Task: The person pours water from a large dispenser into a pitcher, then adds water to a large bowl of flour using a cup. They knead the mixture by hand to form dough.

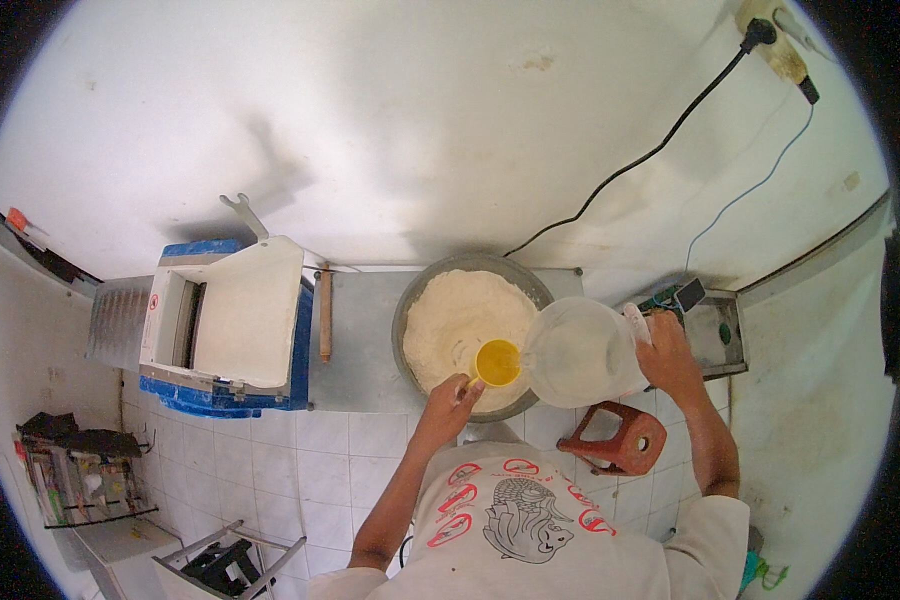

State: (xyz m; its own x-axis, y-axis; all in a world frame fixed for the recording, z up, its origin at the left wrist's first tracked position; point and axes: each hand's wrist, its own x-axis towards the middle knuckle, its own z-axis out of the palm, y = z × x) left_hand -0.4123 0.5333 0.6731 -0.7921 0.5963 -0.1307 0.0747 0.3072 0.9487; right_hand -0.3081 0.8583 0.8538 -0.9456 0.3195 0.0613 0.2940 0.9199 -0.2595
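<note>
My left hand grips a small yellow cup by its handle, holding it over a wide grey bowl of pale flour-like powder. My right hand is closed on the handle of a translucent plastic jug, tilted leftward with its spout at the cup's right edge. Clear liquid seems to run from the spout into the cup. The jug hides part of the bowl's right side.
A blue-and-white machine and a wooden rolling pin occupy the metal table. A device and black cord are by the wall. A red stool stands below, a rack at left, a metal frame at lower left.
</note>
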